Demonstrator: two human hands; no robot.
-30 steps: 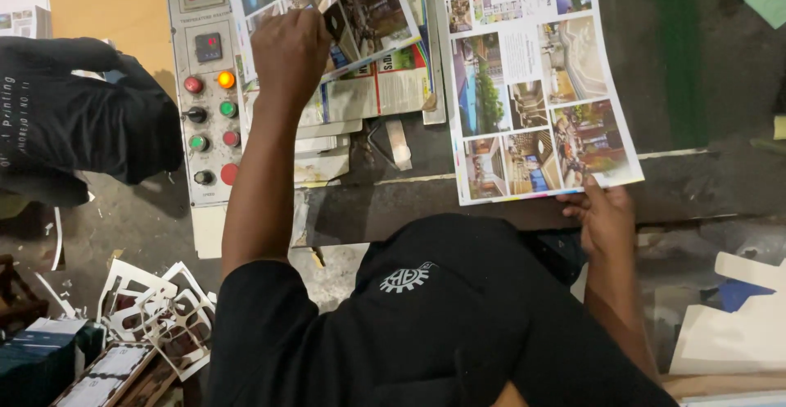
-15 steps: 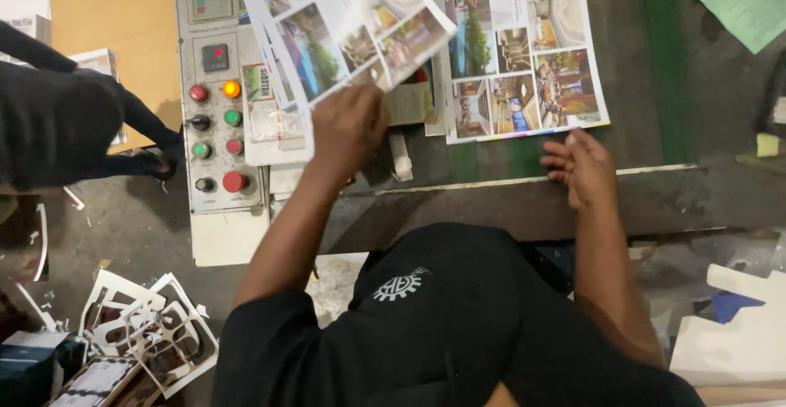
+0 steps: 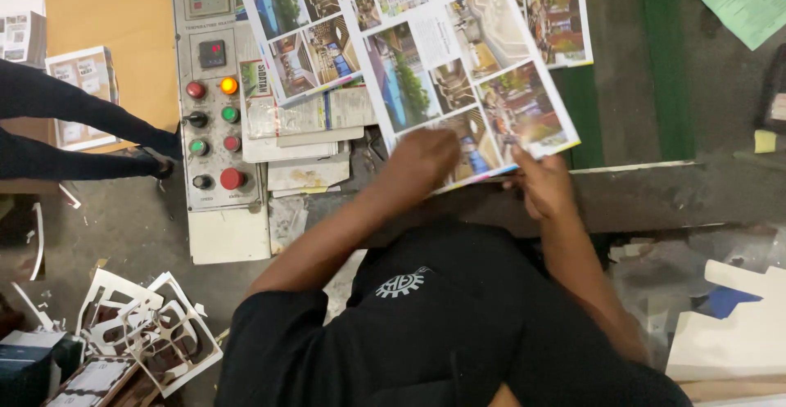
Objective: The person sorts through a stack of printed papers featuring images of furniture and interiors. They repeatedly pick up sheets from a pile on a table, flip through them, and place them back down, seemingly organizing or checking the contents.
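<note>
Both hands, left (image 3: 426, 161) and right (image 3: 542, 184), grip one printed sheet (image 3: 458, 79) at its lower edge at frame centre; sheet not yet laid on the stack (image 3: 565, 14).

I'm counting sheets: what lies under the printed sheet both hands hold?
Under the printed sheet, another photo sheet shows at upper right, plus green strip; anything beneath its middle is covered.

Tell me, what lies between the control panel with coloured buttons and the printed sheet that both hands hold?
In the head view, a stack of printed papers lies between the control panel and the printed sheet.
</note>
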